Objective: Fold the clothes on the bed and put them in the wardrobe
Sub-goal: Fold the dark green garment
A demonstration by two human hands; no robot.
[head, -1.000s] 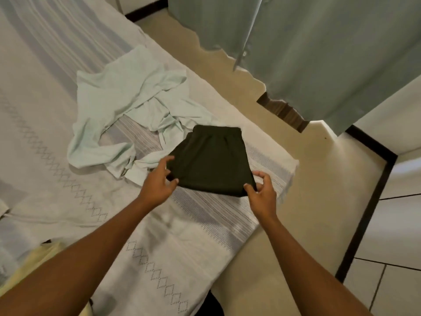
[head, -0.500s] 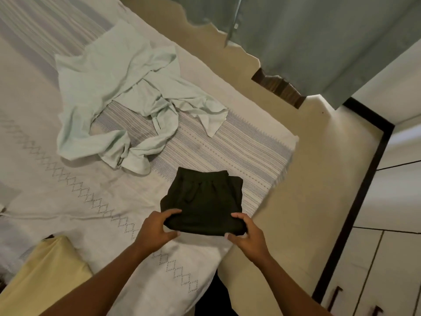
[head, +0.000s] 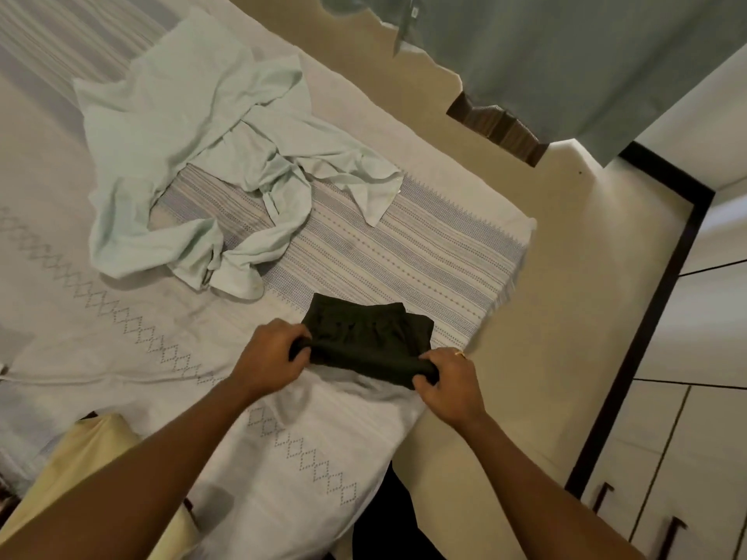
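A folded dark green garment [head: 366, 341] lies near the foot corner of the bed [head: 101, 337]. My left hand [head: 270, 357] grips its near left corner, fingers curled round the fold. Its near right corner is gripped by my right hand [head: 448, 383], which wears a ring. A crumpled pale mint shirt [head: 194, 155] lies spread on the striped bedspread farther up the bed, apart from the dark garment. White wardrobe doors [head: 695, 438] with dark handles stand at the right.
A yellow pillow [head: 77, 462] sits at the lower left of the bed. A grey-green curtain [head: 566, 54] hangs at the top right above a beige floor [head: 545, 297]. A dark frame edge [head: 646, 337] borders the wardrobe.
The dark garment has come toward me and down onto the bed near its corner. Both hands have curled tighter on its near edge. The view has tilted down.
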